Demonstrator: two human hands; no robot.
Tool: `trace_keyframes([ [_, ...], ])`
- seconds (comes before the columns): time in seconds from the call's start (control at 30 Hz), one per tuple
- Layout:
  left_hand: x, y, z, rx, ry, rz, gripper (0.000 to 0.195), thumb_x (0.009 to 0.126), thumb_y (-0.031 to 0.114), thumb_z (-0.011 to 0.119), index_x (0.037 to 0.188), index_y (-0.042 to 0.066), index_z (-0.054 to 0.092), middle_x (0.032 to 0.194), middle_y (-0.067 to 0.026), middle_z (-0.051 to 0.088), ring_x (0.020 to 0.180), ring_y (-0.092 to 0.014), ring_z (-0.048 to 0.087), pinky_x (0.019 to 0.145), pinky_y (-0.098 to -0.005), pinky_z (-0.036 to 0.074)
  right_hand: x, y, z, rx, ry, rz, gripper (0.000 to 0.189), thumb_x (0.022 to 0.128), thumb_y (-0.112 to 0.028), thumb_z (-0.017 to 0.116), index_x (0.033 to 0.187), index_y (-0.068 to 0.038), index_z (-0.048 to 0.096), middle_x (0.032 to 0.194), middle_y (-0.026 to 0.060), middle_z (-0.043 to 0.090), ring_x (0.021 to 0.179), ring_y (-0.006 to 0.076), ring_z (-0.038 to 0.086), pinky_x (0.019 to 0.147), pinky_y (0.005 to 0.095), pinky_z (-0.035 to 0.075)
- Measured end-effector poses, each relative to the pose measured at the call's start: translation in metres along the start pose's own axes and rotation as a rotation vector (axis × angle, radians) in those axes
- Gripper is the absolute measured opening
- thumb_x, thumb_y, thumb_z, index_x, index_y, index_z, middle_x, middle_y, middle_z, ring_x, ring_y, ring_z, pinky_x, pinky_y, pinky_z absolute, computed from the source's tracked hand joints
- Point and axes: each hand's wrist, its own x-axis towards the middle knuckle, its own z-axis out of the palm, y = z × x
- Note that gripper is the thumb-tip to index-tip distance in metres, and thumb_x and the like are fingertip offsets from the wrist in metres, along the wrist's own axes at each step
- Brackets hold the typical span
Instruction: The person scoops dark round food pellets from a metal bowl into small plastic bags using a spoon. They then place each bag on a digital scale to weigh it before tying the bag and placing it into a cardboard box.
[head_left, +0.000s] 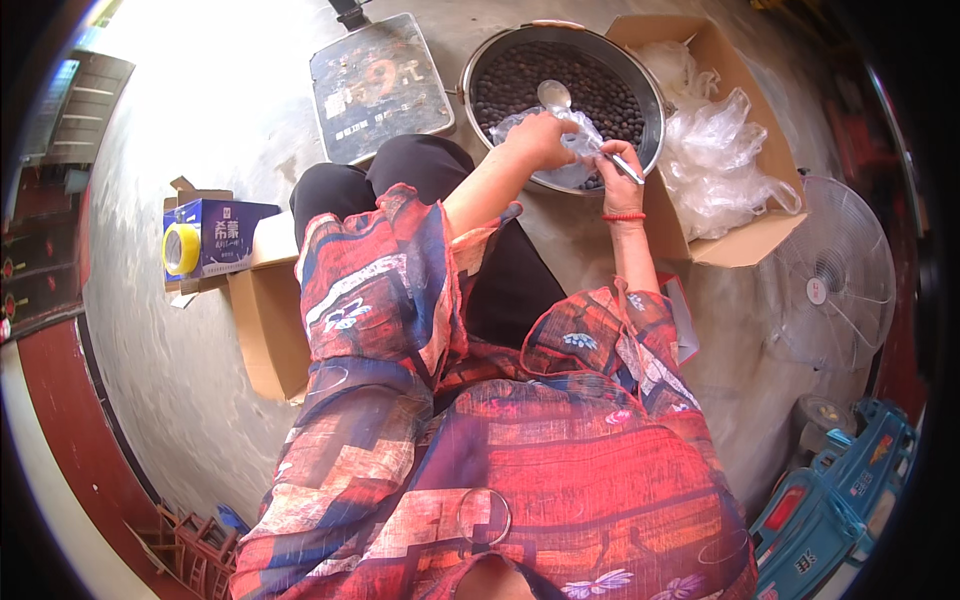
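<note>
A metal pot (465, 97) with a wire handle holds many small dark round fruits or balls. Over its near side, my left hand (538, 141) grips a thin clear plastic bag (576, 174), thumb and fingers curled around the film. To its right is my right hand (621, 176), a red cord bracelet at its wrist, shut on the handle of a metal spoon (555, 94); its fingertips also touch the bag's edge. The spoon's bowl rests above the dark fruits, beyond the left hand. Part of the handle is hidden by the bag.
Right of the pot stands an open cardboard box (780, 150) of plastic bags (712, 165). A flat platform scale (382, 82) lies left of it. Farther left are cartons (270, 330) and yellow tape (181, 249). A fan (832, 277) and a blue toy vehicle (832, 502) are at the right.
</note>
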Motion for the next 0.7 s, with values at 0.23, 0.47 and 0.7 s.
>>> trace_keyframes([
  [0.23,0.016,0.008,0.000,-0.200,-0.110,-0.172,0.029,0.066,0.032,0.067,0.081,0.007,0.067,0.073,-0.0142,0.063,0.072,-0.025,0.061,0.067,-0.0327,0.047,0.000,-0.006,0.002,0.019,0.042,0.029,0.011,0.080,-0.001,0.054,0.091,-0.004,0.051,0.080,0.0046,0.058,0.069,0.0101,0.057,0.065,0.0211,0.046],
  [0.47,0.005,0.022,-0.038,-0.503,0.301,-0.194,0.032,0.067,0.033,0.063,0.070,0.001,0.064,0.062,-0.0126,0.061,0.059,-0.022,0.060,0.059,-0.0324,0.047,0.014,0.001,0.011,0.061,0.271,0.078,0.007,0.084,-0.009,0.052,0.090,-0.006,0.051,0.078,0.0036,0.058,0.065,0.0110,0.060,0.056,0.0195,0.046],
  [0.7,-0.015,0.031,-0.065,-1.052,0.215,-0.190,0.025,0.071,0.027,0.072,0.063,0.010,0.056,0.058,0.0069,0.047,0.052,-0.002,0.038,0.048,-0.0196,0.030,0.014,0.009,0.012,-0.127,0.217,0.035,0.007,0.082,-0.010,0.054,0.087,-0.005,0.054,0.074,0.0012,0.057,0.063,0.0084,0.059,0.055,0.0187,0.044],
])
